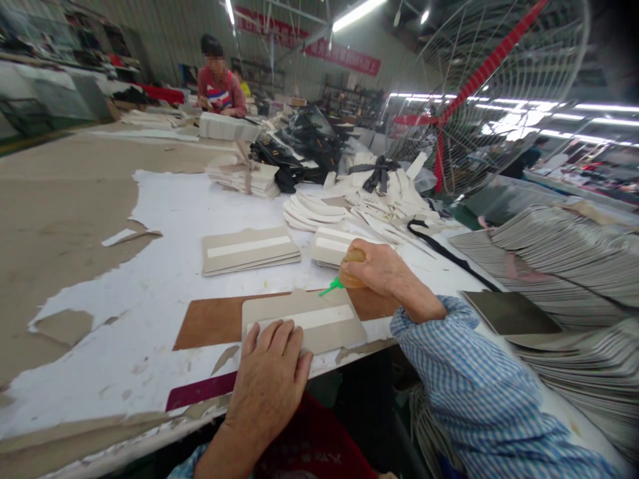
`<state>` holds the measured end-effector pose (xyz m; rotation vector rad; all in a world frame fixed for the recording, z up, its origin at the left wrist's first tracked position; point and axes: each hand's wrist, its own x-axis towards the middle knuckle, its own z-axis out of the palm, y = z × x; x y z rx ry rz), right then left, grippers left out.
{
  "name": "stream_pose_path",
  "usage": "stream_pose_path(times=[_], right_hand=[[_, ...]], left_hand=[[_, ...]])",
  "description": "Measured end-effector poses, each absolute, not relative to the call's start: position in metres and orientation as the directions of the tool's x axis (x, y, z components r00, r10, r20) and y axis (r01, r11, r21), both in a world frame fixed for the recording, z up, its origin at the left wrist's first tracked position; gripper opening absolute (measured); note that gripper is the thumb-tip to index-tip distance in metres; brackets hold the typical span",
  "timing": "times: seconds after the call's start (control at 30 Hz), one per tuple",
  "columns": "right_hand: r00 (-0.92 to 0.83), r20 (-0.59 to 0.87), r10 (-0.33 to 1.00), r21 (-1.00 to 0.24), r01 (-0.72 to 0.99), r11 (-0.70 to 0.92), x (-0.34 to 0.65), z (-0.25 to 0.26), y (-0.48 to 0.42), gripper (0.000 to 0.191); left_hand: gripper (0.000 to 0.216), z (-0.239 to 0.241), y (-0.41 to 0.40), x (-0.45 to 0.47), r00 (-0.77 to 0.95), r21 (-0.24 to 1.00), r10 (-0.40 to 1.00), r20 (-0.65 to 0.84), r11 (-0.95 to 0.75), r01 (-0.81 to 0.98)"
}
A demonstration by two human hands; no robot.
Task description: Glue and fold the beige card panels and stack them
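Note:
My left hand [269,372] lies flat with fingers stretched out on the near edge of a beige card piece [324,326] with a white strip across it. The piece rests on a brown board [210,322] at the table's front edge. My right hand [382,269] is closed around a small yellowish squeeze bottle [352,269] with a green nozzle [330,288]. The nozzle tip points down-left, just above the far edge of the beige piece.
Stacks of like beige pieces [249,249] lie behind, with white curved pieces [314,213] and black straps further back. Large fanned stacks of grey sheets [564,266] fill the right. A caged fan [479,86] stands at right. Another person [219,83] works at the far end.

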<state>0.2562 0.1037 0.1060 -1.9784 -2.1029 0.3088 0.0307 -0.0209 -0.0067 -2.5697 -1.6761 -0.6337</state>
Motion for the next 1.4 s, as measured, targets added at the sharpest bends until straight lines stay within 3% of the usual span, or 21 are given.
stream_pose_path(times=[0.5,0.9,1.4], right_hand=[[0.099,-0.006,0.995,-0.351,0.931,-0.095,0.307,0.096,0.101,0.019],[0.008,0.012,1.000,-0.472,0.882,-0.001,0.283,0.093,0.103,0.016],[-0.116,0.048,0.992,-0.496,0.859,0.124,0.244,0.098,0.104,0.013]], left_hand=[[0.031,-0.007,-0.020,0.030,0.366,0.161,0.860,0.356,-0.442,0.882],[0.032,-0.007,-0.020,0.030,0.369,0.163,0.863,0.346,-0.443,0.882],[0.031,-0.004,-0.021,0.031,0.371,0.158,0.865,0.337,-0.441,0.884]])
